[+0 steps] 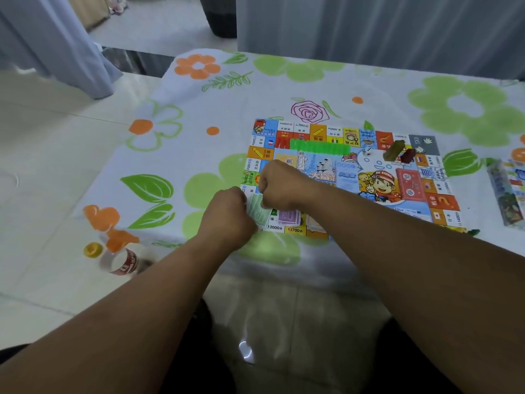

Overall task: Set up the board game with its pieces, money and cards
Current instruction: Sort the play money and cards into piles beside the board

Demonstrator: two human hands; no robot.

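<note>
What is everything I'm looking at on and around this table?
game board: one, multicoloured, on the flowered cloth
green banknotes: one stack, board's near-left corner
purple banknotes: one stack, right of the green
green houses: one row, board's far side
die: one, white, mid-board
red cards: one deck, board's right
game box: one, right edge
bottle: one, white-red, floor left
left hand: grips green banknotes
right hand: pinches them too

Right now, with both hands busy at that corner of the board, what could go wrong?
1. The left hand and the right hand both grip the green banknotes at the near corner of the board, close to the edge of the table. Loose notes could slip off.
2. The right forearm crosses low over the board, so it might knock the purple banknotes out of their stack.
</note>
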